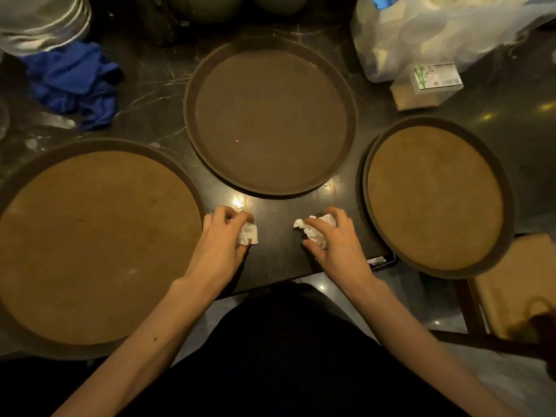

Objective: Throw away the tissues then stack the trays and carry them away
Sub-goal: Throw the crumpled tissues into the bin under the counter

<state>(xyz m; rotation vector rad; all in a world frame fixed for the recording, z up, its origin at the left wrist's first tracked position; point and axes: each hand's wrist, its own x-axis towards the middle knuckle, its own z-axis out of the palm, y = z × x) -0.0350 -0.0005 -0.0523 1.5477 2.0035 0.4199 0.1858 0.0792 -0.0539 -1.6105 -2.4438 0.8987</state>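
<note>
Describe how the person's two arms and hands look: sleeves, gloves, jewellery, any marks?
Both forearms are bare up to the frame edge, with no sleeves visible. The left hand and right hand wear no gloves, and no rings, watch or bracelet show. A small dark spot marks the left forearm. The arms look slim.

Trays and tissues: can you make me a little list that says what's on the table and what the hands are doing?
trays: left tray, middle tray, right tray, all lying flat and apart
tissues: two crumpled white ones
left hand: gripping left tissue
right hand: gripping right tissue
table: dark and shiny
other things: blue cloth, plastic bag, small box
stacked yet: no
</note>
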